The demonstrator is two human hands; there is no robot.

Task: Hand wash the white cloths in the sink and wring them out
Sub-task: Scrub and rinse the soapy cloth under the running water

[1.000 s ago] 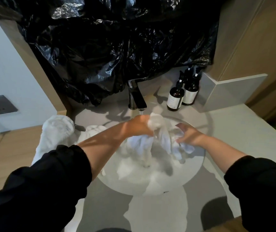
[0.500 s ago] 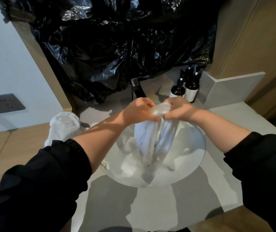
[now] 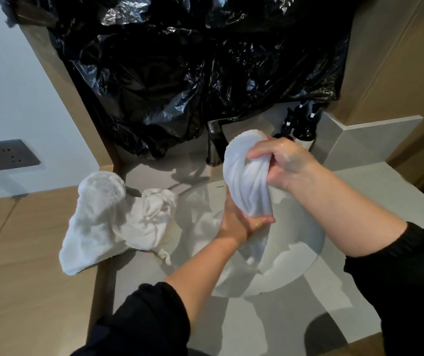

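A wet white cloth is bunched into a rope above the round white sink. My right hand grips its upper part, just below the folded top. My left hand is wrapped round its lower part, and the cloth's tail hangs down into the basin. Another white cloth lies inside the sink at the left. More white cloths are heaped on the counter left of the sink.
A dark faucet stands behind the sink. Two dark pump bottles sit at the back right. Black plastic sheeting covers the wall above. A wall socket and a cable are at the left, over a wooden counter.
Both hands held the cloth's top together above the basin. Now my left hand has slid down the cloth and my right hand has lifted the top higher.
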